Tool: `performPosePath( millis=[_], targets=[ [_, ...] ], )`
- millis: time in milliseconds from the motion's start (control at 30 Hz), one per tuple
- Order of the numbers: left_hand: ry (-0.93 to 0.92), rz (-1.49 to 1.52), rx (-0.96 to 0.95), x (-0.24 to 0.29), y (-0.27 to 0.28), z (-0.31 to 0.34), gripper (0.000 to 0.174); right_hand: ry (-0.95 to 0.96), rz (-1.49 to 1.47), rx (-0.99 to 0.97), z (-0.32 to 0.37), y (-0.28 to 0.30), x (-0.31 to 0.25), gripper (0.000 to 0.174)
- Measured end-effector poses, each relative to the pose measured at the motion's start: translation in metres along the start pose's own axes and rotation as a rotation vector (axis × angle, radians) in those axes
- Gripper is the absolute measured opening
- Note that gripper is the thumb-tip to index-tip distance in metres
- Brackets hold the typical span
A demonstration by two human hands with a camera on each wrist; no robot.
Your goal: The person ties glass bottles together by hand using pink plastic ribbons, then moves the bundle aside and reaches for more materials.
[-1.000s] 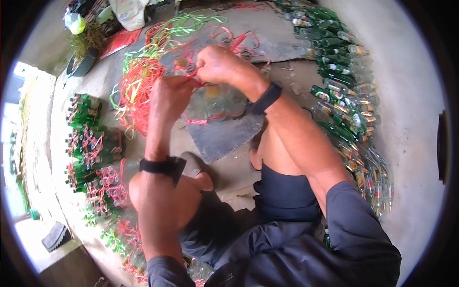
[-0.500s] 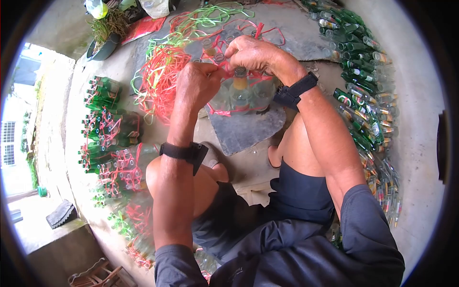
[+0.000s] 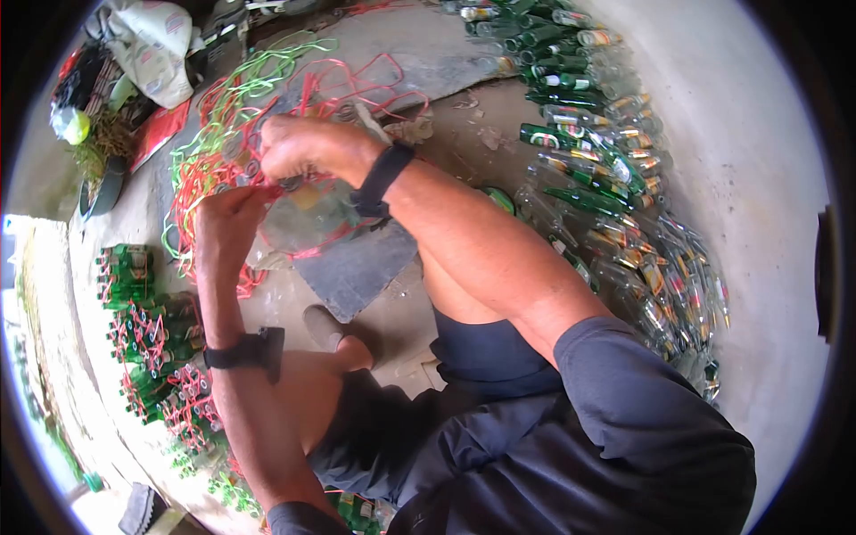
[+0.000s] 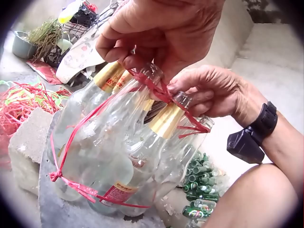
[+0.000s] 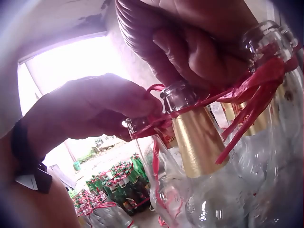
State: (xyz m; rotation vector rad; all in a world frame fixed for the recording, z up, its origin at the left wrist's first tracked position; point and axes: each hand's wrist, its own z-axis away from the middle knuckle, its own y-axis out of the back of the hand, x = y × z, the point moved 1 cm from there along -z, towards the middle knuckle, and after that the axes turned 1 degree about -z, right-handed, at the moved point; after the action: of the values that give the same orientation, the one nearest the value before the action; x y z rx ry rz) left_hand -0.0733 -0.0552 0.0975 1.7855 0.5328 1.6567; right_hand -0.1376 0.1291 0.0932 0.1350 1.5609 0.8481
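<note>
Here, the person's left hand (image 4: 161,33) pinches the thin red plastic string (image 4: 154,88) where it crosses the bottle mouths, with the fingers curled tight on it. The right hand (image 4: 213,92) is just beside it, its fingers curled onto the same string at a neighbouring neck. The string wraps a bundle of clear glass bottles with gold foil necks (image 4: 109,156) and is knotted low at one side. The bundle stands on a flat grey stone slab (image 3: 357,267) in front of the person, near a loose heap of red and green strings (image 3: 214,116). Loose green glass bottles (image 3: 580,169) lie well apart on the concrete floor to the right.
</note>
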Motion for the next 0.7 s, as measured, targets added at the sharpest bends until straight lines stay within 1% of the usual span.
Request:
performPosePath(
  millis=[33,67,100,233,300,433,500,567,600,633,667,700],
  targets=[
    [-0.008,0.003,-0.007,0.0,-0.002,-0.001,0.023,0.006,0.01,0.021,0.002,0.0,-0.004,0.022],
    [0.029,0.017,-0.002,-0.004,-0.002,-0.002,0.023,-0.077,0.038,-0.051,-0.002,0.001,-0.006,0.038],
    [0.068,0.03,0.004,-0.006,-0.002,-0.003,0.023,-0.078,0.038,-0.049,-0.005,-0.001,-0.007,0.038],
    [0.045,-0.009,0.033,-0.008,-0.003,-0.003,0.024,-0.124,0.067,-0.018,-0.002,-0.006,-0.004,0.038],
    [0.046,0.013,0.002,-0.007,-0.004,-0.004,0.023,-0.06,0.089,0.008,-0.005,-0.008,-0.006,0.038],
    [0.04,0.078,-0.002,-0.005,-0.007,-0.007,0.025,-0.12,0.055,0.028,0.002,-0.007,-0.01,0.038],
    [0.038,-0.071,0.022,-0.008,-0.004,-0.006,0.025,-0.106,0.078,0.041,0.001,-0.01,-0.006,0.038],
    [0.019,-0.062,0.022,-0.004,-0.004,-0.004,0.025,-0.017,0.102,0.059,0.004,-0.011,-0.006,0.027],
    [-0.034,-0.124,0.04,-0.018,-0.005,-0.008,0.025,0.335,-0.007,0.165,0.005,-0.018,0.017,0.021],
    [-0.015,-0.204,0.07,-0.013,-0.006,-0.006,0.026,0.691,-0.138,0.271,0.003,-0.025,0.038,0.018],
    [-0.041,-0.181,0.054,-0.006,-0.004,-0.004,0.024,0.487,-0.02,0.16,-0.001,-0.022,0.029,0.019],
    [-0.016,-0.193,0.07,-0.006,-0.006,-0.003,0.023,0.288,0.108,0.046,-0.004,-0.018,0.022,0.022]
  ],
)
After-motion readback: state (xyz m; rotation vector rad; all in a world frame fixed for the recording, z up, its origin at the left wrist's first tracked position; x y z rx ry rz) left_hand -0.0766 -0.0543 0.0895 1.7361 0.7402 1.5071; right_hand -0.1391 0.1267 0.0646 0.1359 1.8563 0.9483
